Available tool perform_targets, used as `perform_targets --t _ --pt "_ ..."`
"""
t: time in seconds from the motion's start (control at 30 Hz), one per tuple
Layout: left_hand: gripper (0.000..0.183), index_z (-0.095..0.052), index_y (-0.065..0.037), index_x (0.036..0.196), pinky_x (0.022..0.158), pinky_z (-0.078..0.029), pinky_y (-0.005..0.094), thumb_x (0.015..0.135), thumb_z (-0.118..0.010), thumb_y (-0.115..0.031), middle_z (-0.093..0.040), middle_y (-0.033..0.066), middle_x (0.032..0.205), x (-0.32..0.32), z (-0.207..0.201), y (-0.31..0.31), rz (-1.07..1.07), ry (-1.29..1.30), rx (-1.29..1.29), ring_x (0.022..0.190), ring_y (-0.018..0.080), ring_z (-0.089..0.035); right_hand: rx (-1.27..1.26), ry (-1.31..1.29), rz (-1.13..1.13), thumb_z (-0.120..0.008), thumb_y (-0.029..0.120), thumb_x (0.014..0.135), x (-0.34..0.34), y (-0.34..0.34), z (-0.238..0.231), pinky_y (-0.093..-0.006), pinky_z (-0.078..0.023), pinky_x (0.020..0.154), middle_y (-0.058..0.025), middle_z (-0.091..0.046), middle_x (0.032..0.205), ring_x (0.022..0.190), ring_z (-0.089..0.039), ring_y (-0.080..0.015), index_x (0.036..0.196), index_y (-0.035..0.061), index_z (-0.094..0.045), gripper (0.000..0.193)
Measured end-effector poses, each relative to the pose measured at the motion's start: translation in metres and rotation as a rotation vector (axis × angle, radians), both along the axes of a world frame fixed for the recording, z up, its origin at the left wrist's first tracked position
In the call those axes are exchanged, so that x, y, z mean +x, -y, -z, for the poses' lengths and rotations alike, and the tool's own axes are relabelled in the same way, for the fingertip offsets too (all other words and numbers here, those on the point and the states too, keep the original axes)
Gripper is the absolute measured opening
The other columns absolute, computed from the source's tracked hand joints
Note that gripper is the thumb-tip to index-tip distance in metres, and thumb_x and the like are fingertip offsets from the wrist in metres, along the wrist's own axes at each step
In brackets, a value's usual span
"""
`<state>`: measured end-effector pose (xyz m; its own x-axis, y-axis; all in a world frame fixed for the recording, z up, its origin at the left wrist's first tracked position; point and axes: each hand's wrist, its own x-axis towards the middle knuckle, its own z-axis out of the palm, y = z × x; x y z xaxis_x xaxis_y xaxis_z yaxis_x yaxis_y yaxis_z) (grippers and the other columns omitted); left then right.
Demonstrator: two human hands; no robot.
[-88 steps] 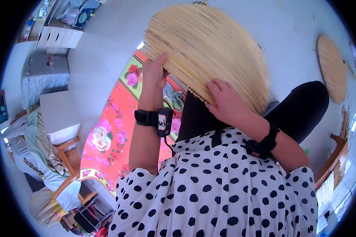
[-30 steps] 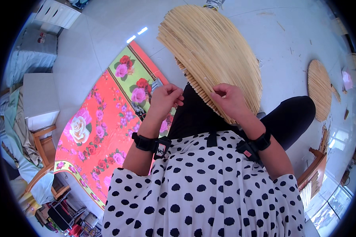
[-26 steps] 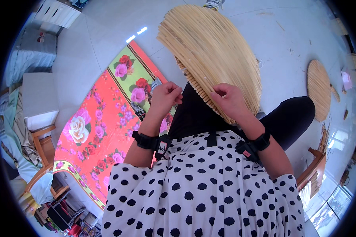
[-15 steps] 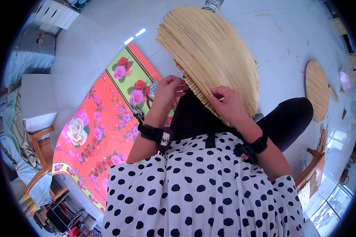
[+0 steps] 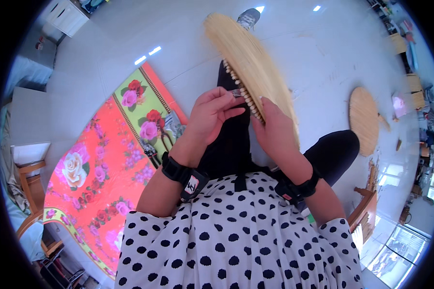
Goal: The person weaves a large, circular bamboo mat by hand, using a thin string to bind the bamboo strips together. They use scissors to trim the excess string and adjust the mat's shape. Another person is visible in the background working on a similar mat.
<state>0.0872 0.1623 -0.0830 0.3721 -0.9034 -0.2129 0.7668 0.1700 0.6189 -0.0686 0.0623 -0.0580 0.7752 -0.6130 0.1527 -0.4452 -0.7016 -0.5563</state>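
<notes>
A round mat of thin pale wooden sticks (image 5: pixel 255 58) stands tilted over my lap, its row of rounded stick ends facing left. My right hand (image 5: pixel 277 127) grips its near edge, with the thumb near the stick ends and the fingers hidden behind the mat. Beside those ends is my left hand (image 5: pixel 210 113), its thumb and forefinger pinched on a small shiny thing (image 5: pixel 237 92), too small to name. The other fingers of that hand are loosely curled.
On the left is a table with a red and green flowered cover (image 5: pixel 106 164), with pliers-like tools (image 5: pixel 166 138) at its right edge. Another round stick mat (image 5: pixel 364 120) lies on the floor at right, among wood scraps. A wooden chair (image 5: pixel 33 192) stands far left.
The mat has turned more edge-on, so its stick ends show more. My left hand has come up to the edge with the small shiny thing; the right still grips the mat.
</notes>
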Motion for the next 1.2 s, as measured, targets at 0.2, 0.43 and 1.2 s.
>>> perform_targets --t 0.2,0.43,1.2 --pt "0.014 -0.057 -0.006 0.086 0.095 -0.047 0.033 0.097 -0.055 -0.013 -0.053 0.0159 0.133 -0.01 -0.045 0.05 0.077 0.134 -0.225 0.119 0.0237 -0.056 0.002 0.108 0.134 -0.063 0.009 0.087 -0.007 0.034 -0.066 -0.0381 -0.053 0.064 -0.0186 -0.067 0.084 0.071 -0.067 -0.0361 0.122 0.0006 -0.055 0.037" --pt "0.011 -0.057 -0.001 0.087 0.092 -0.046 0.0273 0.095 -0.056 -0.008 -0.057 0.0129 0.126 -0.022 -0.064 0.081 0.079 0.651 -0.181 0.111 0.0149 -0.059 0.02 0.23 0.195 -0.063 0.007 0.088 -0.027 0.065 -0.098 -0.03 -0.051 0.073 -0.0138 -0.069 0.09 0.078 -0.065 -0.0145 0.121 -0.0013 -0.058 0.034" --pt "0.02 -0.065 0.001 0.083 0.059 -0.045 0.0246 0.088 -0.066 -0.019 -0.062 0.0033 0.07 -0.052 -0.08 0.114 0.053 0.514 0.064 0.065 0.0096 -0.057 0.083 0.24 0.194 -0.064 0.006 0.088 -0.053 0.057 -0.1 -0.0277 -0.05 0.08 -0.0132 -0.069 0.099 0.087 -0.062 -0.0117 0.122 -0.0026 -0.058 0.036"
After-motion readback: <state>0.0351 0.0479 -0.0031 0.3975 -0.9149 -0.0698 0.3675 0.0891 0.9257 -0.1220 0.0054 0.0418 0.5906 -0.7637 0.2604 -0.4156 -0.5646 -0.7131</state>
